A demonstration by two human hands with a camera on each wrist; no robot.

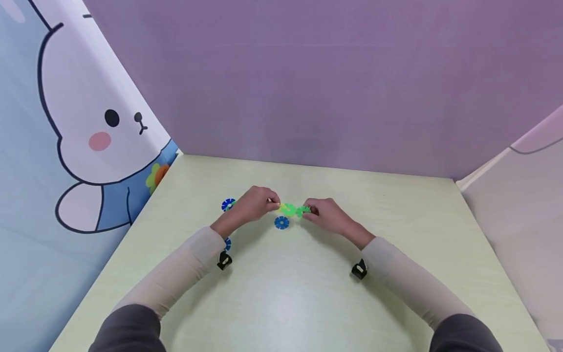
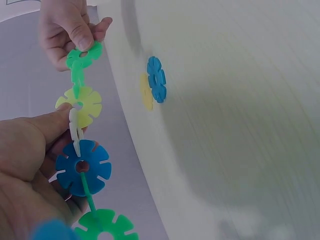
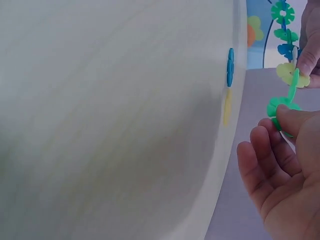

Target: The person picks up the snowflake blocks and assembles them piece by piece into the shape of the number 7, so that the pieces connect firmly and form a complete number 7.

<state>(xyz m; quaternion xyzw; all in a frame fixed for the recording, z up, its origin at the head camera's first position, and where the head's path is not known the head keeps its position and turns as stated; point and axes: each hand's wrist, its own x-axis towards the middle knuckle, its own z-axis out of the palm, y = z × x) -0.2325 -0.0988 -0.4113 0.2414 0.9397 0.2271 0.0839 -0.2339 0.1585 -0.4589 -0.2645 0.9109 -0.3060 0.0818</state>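
Flower-shaped slotted plastic discs are joined into a chain held between both hands above the table. My left hand [image 1: 257, 203] pinches the chain near a yellow disc [image 2: 90, 106] and a white disc [image 2: 73, 124]. On its far side come a blue disc [image 2: 95, 175] and a green disc [image 2: 114, 227]. At the other end, my right hand [image 1: 327, 214] pinches a green disc [image 3: 278, 106] between thumb and fingers. Another green disc [image 2: 77, 75], seen nearly edge-on, links that one to the yellow disc. Part of the chain passes behind the left hand in the head view.
Close below the chain, a loose blue disc [image 2: 157, 80] and a yellow disc [image 2: 145, 92] lie on the pale table [image 1: 299, 293]. Another blue disc [image 1: 227, 244] shows partly behind the left forearm. A purple panel [image 1: 308, 88] stands along the table's far edge.
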